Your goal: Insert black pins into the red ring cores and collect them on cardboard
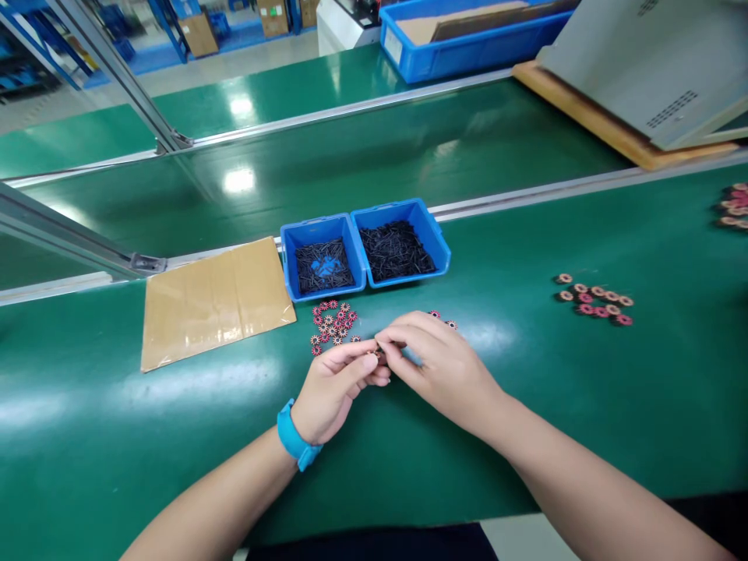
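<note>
My left hand, with a blue band on its wrist, pinches a small ring-shaped wound core between thumb and forefinger. My right hand meets it from the right, thumb and fingertips pressed together at the core; what they hold is too small to make out. Just beyond my left hand lies a cluster of similar red and copper-coloured cores. A couple more cores show partly behind my right hand. Two blue bins stand behind the cluster, both filled with thin dark pieces; some blue bits lie in the left one.
A brown cardboard sheet lies left of the bins. More cores sit in a group to the right, others at the far right edge. Metal posts rise at the left. Beyond the green belt stands a large blue crate.
</note>
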Demonstrator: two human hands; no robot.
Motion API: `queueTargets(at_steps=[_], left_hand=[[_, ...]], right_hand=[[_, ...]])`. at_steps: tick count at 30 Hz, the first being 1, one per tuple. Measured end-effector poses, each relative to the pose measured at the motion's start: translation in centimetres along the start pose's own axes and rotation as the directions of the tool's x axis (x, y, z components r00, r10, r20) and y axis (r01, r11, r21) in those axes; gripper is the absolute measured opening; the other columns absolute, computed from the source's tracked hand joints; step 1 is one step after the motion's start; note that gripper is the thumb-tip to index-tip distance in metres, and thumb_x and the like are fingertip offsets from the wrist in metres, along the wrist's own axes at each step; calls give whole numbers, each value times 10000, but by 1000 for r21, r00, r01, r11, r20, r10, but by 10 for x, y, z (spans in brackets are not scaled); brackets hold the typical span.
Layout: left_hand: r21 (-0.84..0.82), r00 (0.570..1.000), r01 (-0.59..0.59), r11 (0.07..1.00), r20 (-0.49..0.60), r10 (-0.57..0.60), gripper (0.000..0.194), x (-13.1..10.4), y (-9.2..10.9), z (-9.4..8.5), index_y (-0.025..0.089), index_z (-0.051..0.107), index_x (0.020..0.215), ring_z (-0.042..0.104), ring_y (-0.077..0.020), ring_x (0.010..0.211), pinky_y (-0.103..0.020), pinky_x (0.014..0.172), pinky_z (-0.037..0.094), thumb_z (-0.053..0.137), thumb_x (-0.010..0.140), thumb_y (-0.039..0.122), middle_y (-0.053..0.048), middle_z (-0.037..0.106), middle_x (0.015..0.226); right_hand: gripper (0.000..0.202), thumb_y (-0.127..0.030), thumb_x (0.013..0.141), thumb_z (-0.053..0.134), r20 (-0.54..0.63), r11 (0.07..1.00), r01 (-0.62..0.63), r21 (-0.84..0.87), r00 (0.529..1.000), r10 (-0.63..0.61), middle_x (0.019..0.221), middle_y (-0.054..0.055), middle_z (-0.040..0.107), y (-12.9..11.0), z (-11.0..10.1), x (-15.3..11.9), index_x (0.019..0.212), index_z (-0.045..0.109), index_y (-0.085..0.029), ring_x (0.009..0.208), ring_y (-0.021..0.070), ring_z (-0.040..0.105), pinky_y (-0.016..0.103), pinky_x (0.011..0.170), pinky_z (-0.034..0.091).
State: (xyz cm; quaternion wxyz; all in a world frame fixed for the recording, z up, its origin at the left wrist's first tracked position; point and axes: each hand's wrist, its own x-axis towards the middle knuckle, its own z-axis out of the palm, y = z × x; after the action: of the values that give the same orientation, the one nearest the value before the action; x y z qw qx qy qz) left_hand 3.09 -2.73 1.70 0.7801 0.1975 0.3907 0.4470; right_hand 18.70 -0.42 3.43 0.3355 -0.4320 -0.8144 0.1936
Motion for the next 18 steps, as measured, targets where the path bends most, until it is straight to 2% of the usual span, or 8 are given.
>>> queueTargets(at_steps=[5,10,12,15,16,18], left_hand=[[-38,1000,20,999,3,-20,232,1,2,1,148,728,861,614,-96,642,-238,669,492,757,643,223,-28,704,723],[-54,999,39,998,-1,-39,241,2,3,0,149,731,872,619,-92,636,-223,654,495,757,646,228,-30,706,723],[-50,1000,28,998,6,-28,244,2,4,0,158,731,870,630,-101,643,-238,659,503,763,639,227,-34,714,755],[-10,1000,3,1000,27,-3,253,2,5,1,177,729,876,644,-114,657,-268,683,517,768,635,244,-35,723,787],[19,999,-9,1000,33,8,252,1,6,1,185,728,880,650,-121,669,-280,692,521,764,641,255,-34,725,798],[138,998,-40,990,53,33,243,-3,5,0,201,721,902,666,-146,709,-309,706,532,738,674,283,-39,728,835]], right_hand=[[188,-140,896,432,32,997,80,22,996,-81,784,63,616,0,-2,-3,910,617,-171,729,158,551,300,645,471],[293,-123,895,401,157,988,33,149,986,-57,762,43,595,3,-12,-1,1034,642,-217,709,140,549,270,619,478],[302,-122,877,431,153,971,-12,238,988,-25,750,28,601,6,-19,1,1046,654,-238,698,123,566,249,618,484],[248,-172,834,522,45,930,-166,329,986,160,768,18,635,13,-32,4,1008,681,-251,672,114,587,245,615,491],[226,-194,816,552,-2,904,-235,357,968,252,776,17,646,16,-35,5,986,689,-251,656,113,589,248,604,491],[189,-220,780,598,-85,834,-351,427,902,423,784,14,663,23,-41,5,934,703,-250,637,112,592,250,584,489]])
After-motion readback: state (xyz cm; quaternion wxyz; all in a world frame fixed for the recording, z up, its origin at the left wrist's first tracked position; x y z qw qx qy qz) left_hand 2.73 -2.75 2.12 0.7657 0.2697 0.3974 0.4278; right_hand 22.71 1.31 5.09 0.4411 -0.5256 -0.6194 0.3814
